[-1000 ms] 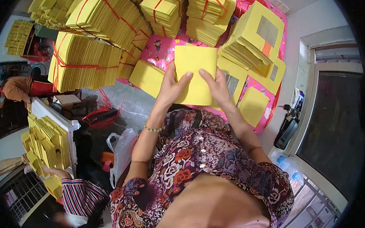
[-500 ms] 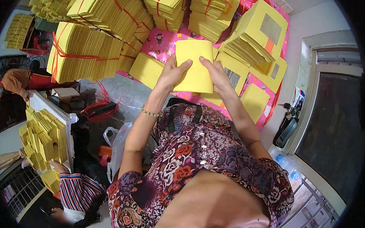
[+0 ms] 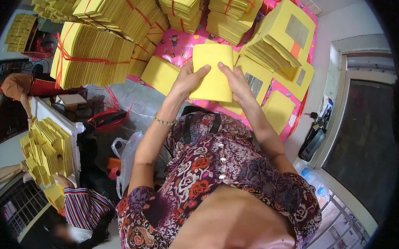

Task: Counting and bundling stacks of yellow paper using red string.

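A rectangular stack of yellow paper is held up in front of me by both hands, above the pink patterned table cover. My left hand grips its left edge, thumb lying on the top face. On the opposite edge my right hand is closed the same way, with its thumb on top too. Most of my other fingers are hidden under the paper. Beneath and beside it lie a flat yellow sheet to the left and yellow paper with a silver patch to the right.
Tall yellow paper bundles tied with red string line the far side. A tall pile stands at the right. Two people work at a side table with yellow stacks. Red string and a plastic bag are at my left.
My hands and the paper stay almost still. At the left, the co-worker in brown has stretched an arm down to the yellow stacks on the side table.
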`<action>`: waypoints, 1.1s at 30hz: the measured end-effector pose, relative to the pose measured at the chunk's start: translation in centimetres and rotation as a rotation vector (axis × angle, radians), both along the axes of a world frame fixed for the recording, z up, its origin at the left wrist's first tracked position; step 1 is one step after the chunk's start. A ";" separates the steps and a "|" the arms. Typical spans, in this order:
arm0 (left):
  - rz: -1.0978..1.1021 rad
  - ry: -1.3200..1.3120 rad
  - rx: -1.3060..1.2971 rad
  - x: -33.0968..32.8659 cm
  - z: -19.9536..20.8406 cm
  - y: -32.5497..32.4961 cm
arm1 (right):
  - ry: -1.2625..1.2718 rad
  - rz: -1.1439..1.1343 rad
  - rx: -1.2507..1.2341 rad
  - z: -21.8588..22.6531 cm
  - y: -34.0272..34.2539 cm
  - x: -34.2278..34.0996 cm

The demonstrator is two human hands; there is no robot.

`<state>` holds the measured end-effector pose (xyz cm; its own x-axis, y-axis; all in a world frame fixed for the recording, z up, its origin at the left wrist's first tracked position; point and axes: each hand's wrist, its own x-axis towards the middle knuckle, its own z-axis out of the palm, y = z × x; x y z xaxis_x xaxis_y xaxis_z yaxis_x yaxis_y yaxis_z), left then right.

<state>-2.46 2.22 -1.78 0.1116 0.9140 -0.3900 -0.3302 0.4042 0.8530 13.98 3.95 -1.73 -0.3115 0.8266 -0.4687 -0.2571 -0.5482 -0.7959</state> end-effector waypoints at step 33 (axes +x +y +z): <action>0.314 0.035 0.210 -0.5 2.3 -6.6 | -0.020 0.004 0.340 0.8 0.0 -2.1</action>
<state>-2.95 -4.42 0.53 -0.1970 0.9620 -0.1890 -0.3792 0.1030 0.9196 11.86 3.93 -0.93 -0.3090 0.9353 -0.1726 -0.2381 -0.2518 -0.9380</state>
